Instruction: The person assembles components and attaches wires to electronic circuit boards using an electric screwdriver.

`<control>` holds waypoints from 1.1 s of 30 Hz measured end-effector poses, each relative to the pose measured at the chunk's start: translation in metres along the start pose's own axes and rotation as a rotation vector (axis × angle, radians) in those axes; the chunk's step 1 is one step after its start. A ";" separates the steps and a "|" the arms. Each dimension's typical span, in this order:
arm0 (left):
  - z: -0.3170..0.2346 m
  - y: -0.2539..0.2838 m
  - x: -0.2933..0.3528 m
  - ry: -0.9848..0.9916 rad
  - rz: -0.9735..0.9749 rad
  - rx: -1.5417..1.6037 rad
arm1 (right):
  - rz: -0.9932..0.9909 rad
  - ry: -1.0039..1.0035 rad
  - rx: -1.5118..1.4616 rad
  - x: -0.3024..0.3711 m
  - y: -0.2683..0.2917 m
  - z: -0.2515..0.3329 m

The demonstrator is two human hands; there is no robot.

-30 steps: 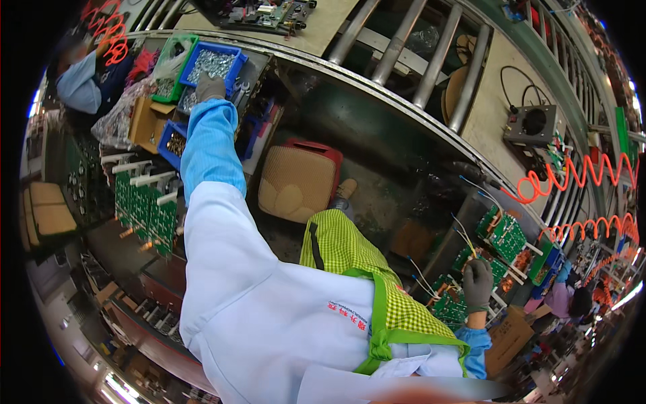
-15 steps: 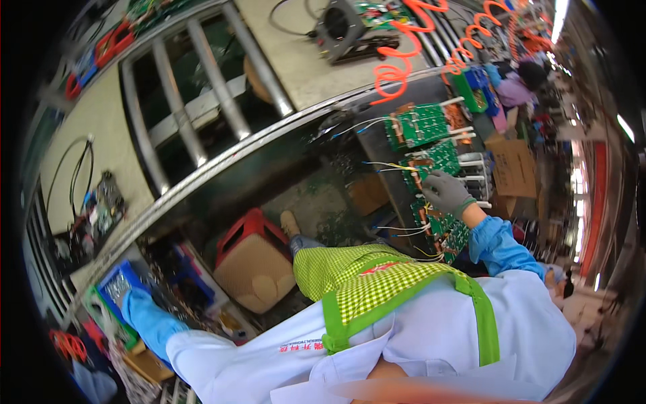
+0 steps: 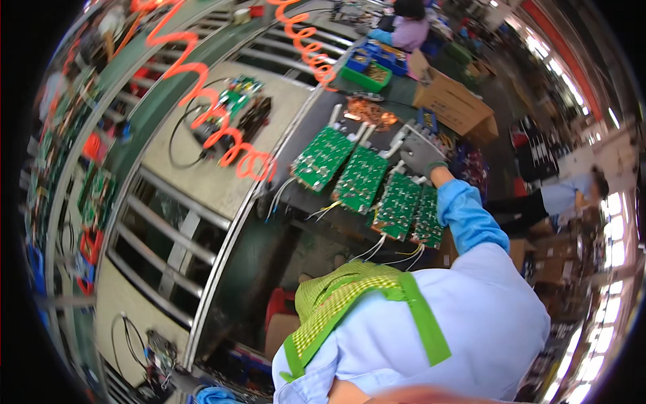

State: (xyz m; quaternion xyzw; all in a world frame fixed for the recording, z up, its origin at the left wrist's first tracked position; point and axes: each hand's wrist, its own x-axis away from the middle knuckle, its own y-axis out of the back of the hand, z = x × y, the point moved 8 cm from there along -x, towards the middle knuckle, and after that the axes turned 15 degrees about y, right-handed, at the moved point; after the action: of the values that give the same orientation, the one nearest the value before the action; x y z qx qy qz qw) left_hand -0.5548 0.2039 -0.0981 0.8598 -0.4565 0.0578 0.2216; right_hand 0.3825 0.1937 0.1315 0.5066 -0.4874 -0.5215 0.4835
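My right hand [image 3: 422,155], in a grey glove, is beyond the right-hand circuit boards, among pale bars and small metal parts. Its fingers look curled; what they hold, if anything, I cannot make out. A thin white strip [image 3: 425,139] runs beside it. Several green circuit boards [image 3: 361,179] lie in a row on the dark bench, with wire leads [image 3: 316,214] hanging off their near edges. My left hand [image 3: 186,381], in a dark glove, is low at the left, beside a small wired assembly [image 3: 160,355]; its fingers are not clear.
Orange coiled hoses [image 3: 243,161] hang over the conveyor with metal rollers [image 3: 168,232]. Beyond the boards are copper-coloured parts [image 3: 369,113], a green bin [image 3: 367,75] and a cardboard box [image 3: 452,101]. One person [image 3: 409,30] sits at the far end; another [image 3: 568,195] is at right.
The view has swung toward the bench and conveyor. My right hand has moved from over the boards to the parts beyond them. My left hand has left the blue bin for the wired assembly.
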 end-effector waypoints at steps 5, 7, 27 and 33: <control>-0.134 -0.134 0.103 -0.172 0.352 -0.103 | -0.134 -0.131 -0.063 -0.042 -0.001 -0.064; -0.180 -0.205 0.147 -0.101 0.466 -0.065 | -0.160 -0.127 -0.045 -0.070 -0.006 -0.100; -0.235 -0.444 0.272 0.304 0.838 -0.815 | 0.278 -0.233 0.078 -0.321 -0.255 -0.289; -0.190 -0.409 0.169 0.427 0.469 -0.509 | 0.249 -0.206 0.145 -0.339 -0.268 -0.270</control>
State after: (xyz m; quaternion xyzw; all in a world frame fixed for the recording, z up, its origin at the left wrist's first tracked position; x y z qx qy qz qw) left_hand -0.1066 0.3566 -0.0115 0.6188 -0.5835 0.1690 0.4981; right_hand 0.6562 0.5423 -0.1198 0.4196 -0.6296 -0.4702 0.4543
